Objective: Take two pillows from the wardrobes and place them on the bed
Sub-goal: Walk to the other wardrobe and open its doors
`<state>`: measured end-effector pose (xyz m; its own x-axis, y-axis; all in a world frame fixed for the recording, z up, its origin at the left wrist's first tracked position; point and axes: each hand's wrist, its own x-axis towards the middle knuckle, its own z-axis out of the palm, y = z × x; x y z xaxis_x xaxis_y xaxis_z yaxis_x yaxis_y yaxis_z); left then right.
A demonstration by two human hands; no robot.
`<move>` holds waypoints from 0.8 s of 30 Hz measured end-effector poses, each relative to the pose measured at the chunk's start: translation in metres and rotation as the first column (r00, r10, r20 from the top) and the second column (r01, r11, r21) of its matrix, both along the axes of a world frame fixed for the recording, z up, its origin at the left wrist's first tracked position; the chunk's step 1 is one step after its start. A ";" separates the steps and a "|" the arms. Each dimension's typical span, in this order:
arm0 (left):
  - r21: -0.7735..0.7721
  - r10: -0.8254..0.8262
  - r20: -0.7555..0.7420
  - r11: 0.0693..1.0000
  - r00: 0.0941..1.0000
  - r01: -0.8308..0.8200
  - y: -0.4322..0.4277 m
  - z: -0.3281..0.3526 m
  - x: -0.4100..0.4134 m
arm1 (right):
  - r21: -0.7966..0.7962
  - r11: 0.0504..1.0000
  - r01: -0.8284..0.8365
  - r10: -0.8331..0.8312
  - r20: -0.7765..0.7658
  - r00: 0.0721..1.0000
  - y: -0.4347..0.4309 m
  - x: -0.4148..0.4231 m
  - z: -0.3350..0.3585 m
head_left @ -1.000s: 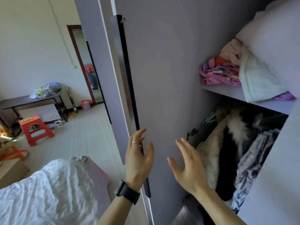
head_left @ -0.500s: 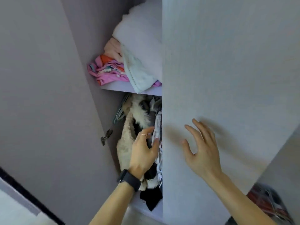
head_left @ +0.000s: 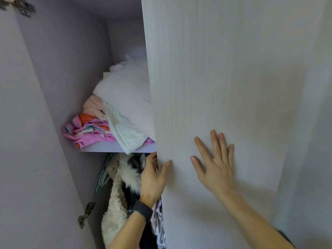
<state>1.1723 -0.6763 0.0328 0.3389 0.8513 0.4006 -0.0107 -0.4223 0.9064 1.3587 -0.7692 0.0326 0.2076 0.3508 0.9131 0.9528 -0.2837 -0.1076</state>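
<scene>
A pale pillow [head_left: 129, 97] lies on top of folded clothes on the wardrobe shelf [head_left: 107, 147], partly hidden behind the right wardrobe door [head_left: 224, 78]. My left hand [head_left: 152, 178], wearing a ring and a black watch, grips the left edge of that door, fingers curled behind it and thumb on the front. My right hand [head_left: 215, 164] rests flat on the door's front with fingers spread. Neither hand touches the pillow.
The left wardrobe door [head_left: 27, 141] stands open at the left, with hinges showing. Pink and orange folded clothes [head_left: 88, 132] and a white cloth [head_left: 125, 137] share the shelf. Below hang a fluffy cream coat [head_left: 115, 203], dark garments and hangers [head_left: 104, 173].
The view has turned from the room and bed towards the wardrobe interior and tilted up. My left hand has moved from the left door to the right door's edge; my right hand now presses that door.
</scene>
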 end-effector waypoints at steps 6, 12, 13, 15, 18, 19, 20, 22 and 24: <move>-0.089 -0.168 -0.107 0.983 0.980 0.159 0.042 -0.004 -0.016 | -0.018 0.986 0.165 -0.163 0.097 0.982 0.015 0.012 -0.039; -0.159 -0.278 -0.005 0.949 0.961 0.273 0.026 0.001 -0.038 | -0.006 0.989 0.146 -0.145 0.108 0.984 0.001 -0.001 -0.038; -0.165 -0.306 0.007 0.938 0.952 0.303 0.021 0.003 -0.044 | 0.007 0.991 0.130 -0.130 0.095 0.987 -0.003 -0.006 -0.038; -0.165 -0.387 0.042 0.907 0.921 0.388 0.013 0.004 -0.057 | 0.040 0.994 0.104 -0.106 0.063 0.992 -0.011 -0.016 -0.039; -0.179 -0.496 0.110 0.843 0.861 0.508 -0.002 0.004 -0.074 | 0.042 0.996 0.078 -0.076 -0.061 0.995 -0.029 -0.036 -0.043; -0.198 -0.527 0.140 0.814 0.838 0.545 -0.009 0.003 -0.079 | 0.032 0.998 0.061 -0.057 -0.120 0.991 -0.037 -0.047 -0.045; -0.223 -0.560 0.172 0.779 0.810 0.586 -0.016 0.003 -0.083 | 0.024 0.999 0.035 -0.030 -0.184 0.982 -0.046 -0.059 -0.048; -0.259 -0.638 0.200 0.697 0.743 0.668 -0.026 0.002 -0.088 | 0.007 1.000 -0.029 0.029 -0.334 0.942 -0.067 -0.087 -0.053; -0.268 -0.710 0.181 0.630 0.680 0.729 -0.036 -0.001 -0.089 | 0.002 0.996 -0.084 0.074 -0.493 0.867 -0.092 -0.120 -0.057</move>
<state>1.0830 -0.7128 0.0319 0.8816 0.4216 0.2122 -0.2459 0.0264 0.9689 1.2392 -0.8610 -0.0248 0.5988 0.4010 0.6933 0.7973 -0.2160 -0.5637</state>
